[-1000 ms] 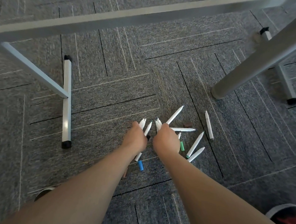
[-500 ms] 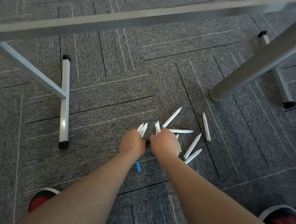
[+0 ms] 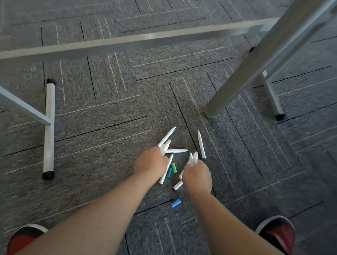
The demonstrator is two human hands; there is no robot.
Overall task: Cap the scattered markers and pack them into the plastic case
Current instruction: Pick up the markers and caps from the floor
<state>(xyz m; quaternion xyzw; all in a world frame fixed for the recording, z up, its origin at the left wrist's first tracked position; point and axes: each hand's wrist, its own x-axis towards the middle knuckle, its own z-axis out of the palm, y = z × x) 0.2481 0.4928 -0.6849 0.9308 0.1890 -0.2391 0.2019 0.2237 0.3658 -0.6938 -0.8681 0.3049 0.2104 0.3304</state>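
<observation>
White markers lie scattered on the grey carpet. My left hand (image 3: 150,163) grips a bunch of them, their tips sticking out above the fist. My right hand (image 3: 197,176) grips another bunch (image 3: 193,158). Loose markers stay on the floor: one (image 3: 201,144) to the right, one (image 3: 176,151) flat between the hands, one (image 3: 166,169) slanting beside my left hand. Loose caps lie between and below the hands: a green one (image 3: 174,167), a teal one (image 3: 169,172) and a blue one (image 3: 175,203). No plastic case is in view.
A grey table leg (image 3: 244,80) slants down to the carpet just right of the markers. A white floor bar (image 3: 50,129) of the frame lies at the left, and a crossbar (image 3: 129,43) runs overhead. Red shoes (image 3: 277,232) show at both bottom corners.
My hands have moved apart, each keeping its bunch of markers. My right hand has shifted right and down, uncovering the green and teal caps. The view has tilted further down.
</observation>
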